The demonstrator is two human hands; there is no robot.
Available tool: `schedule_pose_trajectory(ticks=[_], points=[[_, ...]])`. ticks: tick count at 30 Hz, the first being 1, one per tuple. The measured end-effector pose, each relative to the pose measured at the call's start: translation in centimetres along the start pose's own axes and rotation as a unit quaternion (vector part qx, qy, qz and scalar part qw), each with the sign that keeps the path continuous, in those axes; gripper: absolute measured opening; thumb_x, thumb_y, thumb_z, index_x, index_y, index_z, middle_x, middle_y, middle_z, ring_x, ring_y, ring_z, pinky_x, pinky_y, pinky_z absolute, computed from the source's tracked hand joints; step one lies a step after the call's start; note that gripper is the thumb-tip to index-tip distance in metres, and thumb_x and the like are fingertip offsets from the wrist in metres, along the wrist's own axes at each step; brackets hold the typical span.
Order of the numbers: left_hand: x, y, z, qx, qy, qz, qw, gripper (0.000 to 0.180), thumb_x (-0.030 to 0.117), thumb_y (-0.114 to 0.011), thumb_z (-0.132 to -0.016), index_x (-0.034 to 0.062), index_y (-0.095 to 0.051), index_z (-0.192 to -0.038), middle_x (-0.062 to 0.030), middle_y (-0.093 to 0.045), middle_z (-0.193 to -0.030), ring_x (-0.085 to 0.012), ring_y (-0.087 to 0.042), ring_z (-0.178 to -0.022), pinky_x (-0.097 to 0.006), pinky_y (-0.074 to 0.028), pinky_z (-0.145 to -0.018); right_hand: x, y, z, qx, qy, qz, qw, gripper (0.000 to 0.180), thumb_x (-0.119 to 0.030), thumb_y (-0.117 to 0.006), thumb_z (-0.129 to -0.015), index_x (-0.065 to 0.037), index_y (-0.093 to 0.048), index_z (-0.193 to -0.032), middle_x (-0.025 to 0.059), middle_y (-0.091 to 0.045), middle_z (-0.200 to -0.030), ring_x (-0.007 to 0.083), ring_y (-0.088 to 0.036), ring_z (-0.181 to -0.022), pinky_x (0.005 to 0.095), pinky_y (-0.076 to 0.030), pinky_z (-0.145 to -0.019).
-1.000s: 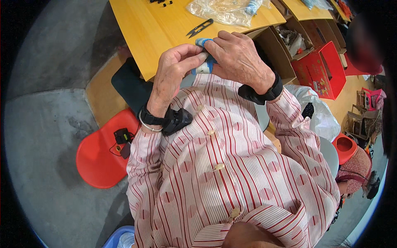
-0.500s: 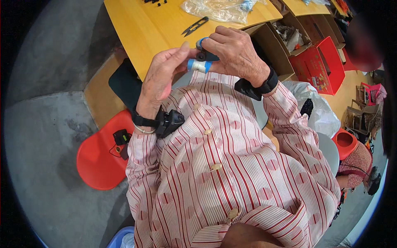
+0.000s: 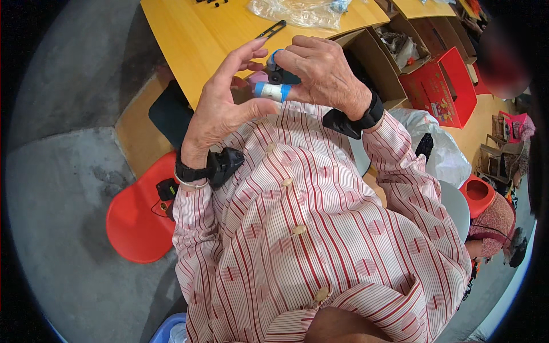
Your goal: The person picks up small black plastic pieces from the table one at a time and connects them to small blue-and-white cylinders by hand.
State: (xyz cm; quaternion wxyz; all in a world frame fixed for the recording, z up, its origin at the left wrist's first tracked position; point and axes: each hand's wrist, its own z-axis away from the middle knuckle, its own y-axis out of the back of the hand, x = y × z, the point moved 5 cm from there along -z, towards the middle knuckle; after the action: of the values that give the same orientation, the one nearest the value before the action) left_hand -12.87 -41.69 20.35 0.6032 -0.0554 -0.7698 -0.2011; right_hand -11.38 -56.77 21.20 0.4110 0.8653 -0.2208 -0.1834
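Note:
My right hand [image 3: 323, 71] is closed, pinching a small dark piece with a round hole [image 3: 275, 76] between thumb and index finger. Blue-and-white tape [image 3: 271, 92] wraps its thumb, and a blue band circles the index finger. Just left of it, my left hand [image 3: 229, 91] is open, thumb and fingers spread apart, and nothing shows in its grasp. Its thumb tip lies close under the taped right thumb. Beyond the left fingertips, black thread snips [image 3: 272, 30] lie on the yellow table [image 3: 194, 46], partly covered by that hand.
A clear plastic bag [image 3: 297, 12] and small black bits [image 3: 216, 4] lie on the table's far side. Open cardboard boxes [image 3: 372, 54] and a red box [image 3: 440, 91] stand at right. A red stool [image 3: 137, 217] is at left; another person [image 3: 490, 228] sits far right.
My left hand has drawn back from the dark piece and spread its fingers, turning so its thumb is below. My right hand has hardly moved and keeps the piece.

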Motion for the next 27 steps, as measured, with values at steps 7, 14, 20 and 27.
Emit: schedule_pose_trajectory(ticks=[7, 14, 20, 27], points=[[0.1, 0.1, 0.1, -0.016, 0.007, -0.021, 1.000, 0.074, 0.034, -0.081, -0.064, 0.0102, -0.051, -0.126, -0.0045, -0.054, -0.116, -0.0178, -0.055, -0.100, -0.030, -0.046, -0.085, -1.0, 0.6, -0.7, 0.051, 0.022, -0.017, 0.998, 0.037, -0.034, -0.074, -0.064, -0.009, -0.055, -0.082, 0.0027, -0.050, -0.064, 0.0199, -0.054, -0.061, 0.0320, -0.045, -0.052], [-1.2, 0.9, 1.4, 0.067, 0.141, 0.144, 0.977, 0.031, 0.018, -0.061, -0.089, -0.0045, -0.056, -0.110, -0.0045, -0.062, -0.091, -0.0073, -0.057, -0.084, -0.018, -0.045, -0.073, -1.1, 0.2, -0.5, 0.020, 0.014, 0.036, 0.999, 0.032, -0.033, -0.071, -0.065, -0.011, -0.052, -0.077, 0.0009, -0.052, -0.062, 0.0194, -0.056, -0.068, 0.0322, -0.047, -0.060], [-0.9, 0.3, 1.6, 0.017, 0.194, 0.193, 0.962, 0.026, 0.019, -0.065, -0.086, -0.0037, -0.063, -0.099, -0.0042, -0.063, -0.088, -0.0077, -0.057, -0.080, -0.018, -0.045, -0.072, -1.6, 0.1, -0.5, 0.009, 0.021, 0.051, 0.998, 0.032, -0.030, -0.072, -0.060, -0.012, -0.052, -0.078, -0.0004, -0.052, -0.067, 0.0182, -0.056, -0.071, 0.0316, -0.047, -0.061], [-1.6, -0.1, 1.2, 0.016, 0.209, 0.217, 0.953, 0.024, 0.014, -0.066, -0.082, -0.0031, -0.064, -0.099, -0.0047, -0.063, -0.090, -0.0081, -0.057, -0.079, -0.020, -0.044, -0.073, -1.6, 0.1, -0.5, -0.012, 0.037, 0.071, 0.997, 0.034, -0.026, -0.072, -0.057, -0.012, -0.051, -0.081, -0.0010, -0.053, -0.069, 0.0174, -0.056, -0.074, 0.0309, -0.047, -0.065]])
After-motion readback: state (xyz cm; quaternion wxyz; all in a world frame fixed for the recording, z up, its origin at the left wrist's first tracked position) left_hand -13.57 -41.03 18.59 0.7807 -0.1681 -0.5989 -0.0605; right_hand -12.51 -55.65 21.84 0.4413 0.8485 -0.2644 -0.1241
